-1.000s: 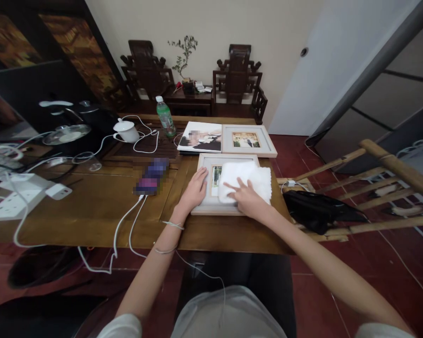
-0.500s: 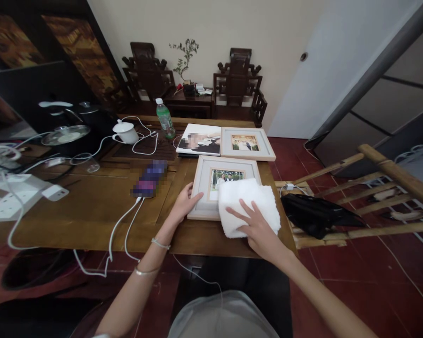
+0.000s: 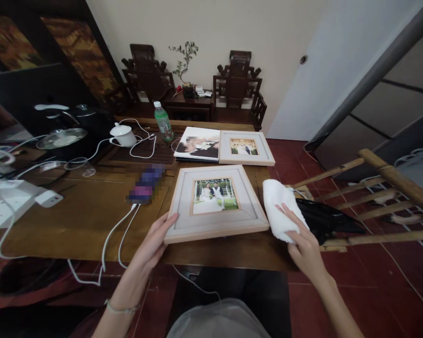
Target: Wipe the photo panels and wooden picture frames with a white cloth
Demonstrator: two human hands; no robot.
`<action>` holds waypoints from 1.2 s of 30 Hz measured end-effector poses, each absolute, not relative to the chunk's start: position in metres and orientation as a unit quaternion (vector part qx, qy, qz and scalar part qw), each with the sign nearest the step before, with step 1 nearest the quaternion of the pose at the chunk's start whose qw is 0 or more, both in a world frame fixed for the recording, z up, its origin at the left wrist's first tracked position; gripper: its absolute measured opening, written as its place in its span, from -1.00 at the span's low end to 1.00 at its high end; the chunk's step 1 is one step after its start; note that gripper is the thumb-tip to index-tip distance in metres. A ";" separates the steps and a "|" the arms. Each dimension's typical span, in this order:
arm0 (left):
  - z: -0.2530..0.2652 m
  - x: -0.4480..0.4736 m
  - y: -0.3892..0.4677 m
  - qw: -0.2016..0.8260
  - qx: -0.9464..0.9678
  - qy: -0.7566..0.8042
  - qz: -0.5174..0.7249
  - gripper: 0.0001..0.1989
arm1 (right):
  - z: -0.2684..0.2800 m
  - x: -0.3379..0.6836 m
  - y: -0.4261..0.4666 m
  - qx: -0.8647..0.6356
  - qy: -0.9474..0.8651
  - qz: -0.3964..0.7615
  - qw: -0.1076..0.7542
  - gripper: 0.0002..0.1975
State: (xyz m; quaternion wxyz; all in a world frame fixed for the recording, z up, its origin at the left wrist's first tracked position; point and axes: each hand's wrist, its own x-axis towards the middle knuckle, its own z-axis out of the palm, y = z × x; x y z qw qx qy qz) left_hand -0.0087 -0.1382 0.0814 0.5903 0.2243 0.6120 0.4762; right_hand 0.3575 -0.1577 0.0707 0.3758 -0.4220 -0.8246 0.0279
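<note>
head view: left hand (image 3: 154, 244) grips picture frame (image 3: 215, 202) (right hand (image 3: 301, 241) holds towel (image 3: 278, 209)).

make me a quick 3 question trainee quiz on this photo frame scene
1. True or false: the white cloth lies on top of the photo frame.
2. Which hand has its grip on the frame's near corner? A left hand B right hand
3. Fill in: the green bottle stands ____ on the table.

Key: 1 false, the cloth is beside the frame, under the right hand. 2 A. 3 upright.
</note>
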 end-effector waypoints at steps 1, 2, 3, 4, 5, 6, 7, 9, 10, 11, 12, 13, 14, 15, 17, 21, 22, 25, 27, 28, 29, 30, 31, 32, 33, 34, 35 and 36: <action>0.087 -0.014 -0.140 0.580 0.219 0.618 0.483 -0.65 | 0.067 0.359 -0.160 -0.423 -0.825 0.031 0.373 -0.67; 0.093 -0.019 -0.141 0.570 0.217 0.623 0.489 -0.70 | 0.064 0.358 -0.163 -0.420 -0.829 0.039 0.367 -0.66; 0.099 -0.024 -0.140 0.554 0.214 0.628 0.502 -0.75 | 0.061 0.355 -0.165 -0.417 -0.835 0.053 0.355 -0.65; 0.105 -0.027 -0.139 0.540 0.211 0.629 0.517 -0.81 | 0.060 0.351 -0.166 -0.414 -0.843 0.074 0.336 -0.64; 0.111 -0.029 -0.136 0.527 0.211 0.627 0.534 -0.85 | 0.061 0.346 -0.166 -0.410 -0.852 0.106 0.307 -0.64; 0.116 -0.031 -0.131 0.520 0.211 0.622 0.545 -0.89 | 0.064 0.341 -0.165 -0.405 -0.860 0.146 0.275 -0.65; 0.121 -0.031 -0.125 0.521 0.216 0.616 0.551 -0.91 | 0.069 0.336 -0.163 -0.399 -0.861 0.196 0.246 -0.68; 0.131 -0.029 -0.109 0.515 0.232 0.608 0.557 -0.91 | 0.086 0.332 -0.153 -0.394 -0.834 0.310 0.232 -0.79; 0.136 -0.027 -0.100 0.510 0.245 0.606 0.560 -0.89 | 0.096 0.332 -0.144 -0.404 -0.799 0.359 0.263 -0.82; 0.140 -0.023 -0.089 0.503 0.267 0.601 0.560 -0.85 | 0.107 0.333 -0.134 -0.420 -0.752 0.397 0.316 -0.79; 0.144 -0.019 -0.077 0.497 0.293 0.595 0.559 -0.81 | 0.119 0.336 -0.122 -0.441 -0.694 0.425 0.379 -0.72; 0.147 -0.014 -0.064 0.492 0.318 0.590 0.556 -0.76 | 0.131 0.340 -0.109 -0.465 -0.627 0.432 0.452 -0.66; 0.149 -0.008 -0.050 0.486 0.344 0.583 0.553 -0.71 | 0.142 0.344 -0.095 -0.469 -0.570 0.449 0.503 -0.59; 0.151 -0.001 -0.036 0.487 0.365 0.574 0.548 -0.68 | 0.152 0.348 -0.080 -0.466 -0.529 0.473 0.529 -0.54; 0.152 0.015 -0.006 0.500 0.407 0.548 0.533 -0.65 | 0.167 0.354 -0.050 -0.480 -0.488 0.492 0.539 -0.53; 0.149 0.052 0.048 0.531 0.442 0.516 0.505 -0.66 | 0.172 0.361 0.004 -0.583 -0.473 0.413 0.516 -0.63; 0.148 0.060 0.060 0.535 0.448 0.513 0.501 -0.67 | 0.168 0.362 0.018 -0.612 -0.473 0.382 0.507 -0.65; 0.143 0.083 0.092 0.534 0.492 0.499 0.473 -0.71 | 0.153 0.371 0.058 -0.690 -0.471 0.305 0.456 -0.72; 0.137 0.094 0.112 0.486 0.556 0.514 0.437 -0.72 | 0.141 0.380 0.082 -0.726 -0.469 0.270 0.425 -0.75; 0.133 0.099 0.122 0.474 0.565 0.520 0.431 -0.72 | 0.136 0.385 0.093 -0.737 -0.470 0.257 0.414 -0.76; 0.129 0.102 0.132 0.464 0.570 0.525 0.428 -0.72 | 0.131 0.389 0.103 -0.744 -0.473 0.245 0.404 -0.76; 0.125 0.106 0.141 0.453 0.578 0.531 0.423 -0.72 | 0.125 0.394 0.111 -0.750 -0.479 0.231 0.393 -0.77; 0.121 0.108 0.149 0.440 0.585 0.540 0.416 -0.72 | 0.120 0.398 0.119 -0.756 -0.487 0.217 0.381 -0.77; 0.117 0.110 0.157 0.423 0.594 0.549 0.408 -0.73 | 0.116 0.401 0.125 -0.761 -0.495 0.203 0.367 -0.77; 0.112 0.112 0.164 0.406 0.604 0.558 0.399 -0.73 | 0.111 0.404 0.130 -0.765 -0.504 0.190 0.354 -0.76; 0.108 0.114 0.169 0.388 0.615 0.566 0.388 -0.74 | 0.107 0.406 0.135 -0.768 -0.512 0.180 0.340 -0.76; 0.104 0.115 0.174 0.370 0.627 0.573 0.377 -0.75 | 0.103 0.408 0.139 -0.770 -0.520 0.171 0.327 -0.76; 0.101 0.116 0.178 0.353 0.638 0.578 0.366 -0.76 | 0.099 0.409 0.142 -0.772 -0.527 0.164 0.315 -0.75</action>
